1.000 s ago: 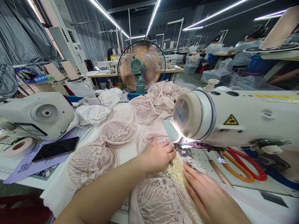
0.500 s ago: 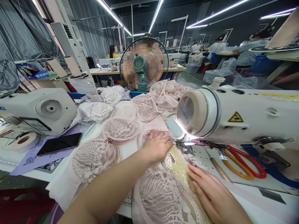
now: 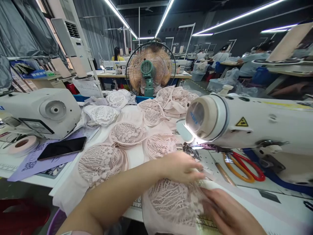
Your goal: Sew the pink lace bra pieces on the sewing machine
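Note:
My left hand (image 3: 183, 167), blurred by motion, hovers over the lace bra in front of the sewing machine; whether its bent fingers hold anything is unclear. At the right edge of the nearest pale pink lace bra cup (image 3: 171, 199), the fingers of my right hand (image 3: 227, 207) are curled round the fabric, also smeared. Another lace cup (image 3: 160, 143) of pale pink lies just beyond my left hand, beside the needle area. The white sewing machine head (image 3: 207, 116) stands at the right with its lamp lit.
More lace cups (image 3: 102, 161) lie to the left, with a pile of bras (image 3: 171, 101) at the back. A phone (image 3: 62, 148) rests on purple paper near a tape roll (image 3: 23, 144). Red-handled scissors (image 3: 251, 166) lie under the machine arm. A large fan (image 3: 150, 68) stands ahead.
My left hand has lifted off the far cup and moved right and toward me. My right hand has shifted slightly down, its fingers now curled at the lace edge. The yellowish strip is mostly hidden.

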Demonstrator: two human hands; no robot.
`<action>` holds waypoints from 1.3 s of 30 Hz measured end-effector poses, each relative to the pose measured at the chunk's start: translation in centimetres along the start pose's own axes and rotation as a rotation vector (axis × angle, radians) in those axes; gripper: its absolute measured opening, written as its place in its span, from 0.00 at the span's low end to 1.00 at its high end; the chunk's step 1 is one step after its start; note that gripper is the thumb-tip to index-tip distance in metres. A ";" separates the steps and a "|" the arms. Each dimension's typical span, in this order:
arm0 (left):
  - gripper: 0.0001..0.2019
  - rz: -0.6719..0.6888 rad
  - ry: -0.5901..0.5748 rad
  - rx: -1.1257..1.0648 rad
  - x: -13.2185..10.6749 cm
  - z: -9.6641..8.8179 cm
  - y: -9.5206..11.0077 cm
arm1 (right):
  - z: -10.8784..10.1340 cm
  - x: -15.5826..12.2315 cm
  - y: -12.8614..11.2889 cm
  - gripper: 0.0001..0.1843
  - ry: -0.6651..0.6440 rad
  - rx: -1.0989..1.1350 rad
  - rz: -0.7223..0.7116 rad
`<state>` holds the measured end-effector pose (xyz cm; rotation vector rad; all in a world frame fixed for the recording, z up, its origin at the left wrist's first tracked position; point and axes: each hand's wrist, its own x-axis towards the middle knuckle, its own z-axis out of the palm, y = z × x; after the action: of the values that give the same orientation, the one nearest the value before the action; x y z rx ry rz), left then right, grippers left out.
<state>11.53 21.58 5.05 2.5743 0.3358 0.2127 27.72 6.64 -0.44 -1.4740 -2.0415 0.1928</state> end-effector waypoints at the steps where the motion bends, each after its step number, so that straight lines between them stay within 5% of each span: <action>1: 0.14 0.008 -0.094 -0.105 0.0 0.2 0.2 | -0.2 0.7 -0.1 0.13 0.068 -0.014 -0.006; 3: 0.13 -0.038 -0.163 -0.237 -0.2 0.6 0.1 | -0.2 1.8 -0.4 0.14 0.199 -0.056 0.046; 7: 0.11 -0.203 0.198 -0.408 -0.2 1.2 -1.4 | 1.3 1.9 -1.7 0.31 0.336 0.082 0.441; 10: 0.13 -0.375 0.335 -0.281 0.0 1.3 -2.5 | 2.3 0.9 -2.8 0.33 0.273 0.215 0.503; 13: 0.14 -0.459 0.312 -0.055 0.0 1.4 -3.1 | 2.2 0.7 -2.6 0.20 0.158 0.193 0.454; 17: 0.09 -0.504 0.266 0.117 -0.2 1.3 -3.1 | 1.3 1.8 -1.6 0.19 -0.058 0.182 0.562; 22: 0.17 -0.367 0.138 0.407 -0.3 1.2 -2.0 | 1.6 2.2 -2.0 0.21 -0.109 0.152 0.575; 25: 0.11 -0.192 0.089 0.610 -0.3 1.3 -1.4 | 2.2 1.9 -2.2 0.21 -0.077 0.140 0.556; 29: 0.13 -0.029 0.077 0.651 -0.4 1.9 -1.7 | 2.5 1.8 -2.0 0.21 -0.083 0.146 0.551; 39: 0.13 -0.058 -0.005 0.645 -0.4 1.8 -1.1 | 2.3 1.6 -1.6 0.21 -0.061 0.134 0.495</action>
<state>11.33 21.51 2.93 3.1898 0.5492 0.0818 24.80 8.04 -0.98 -1.8797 -1.6359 0.5669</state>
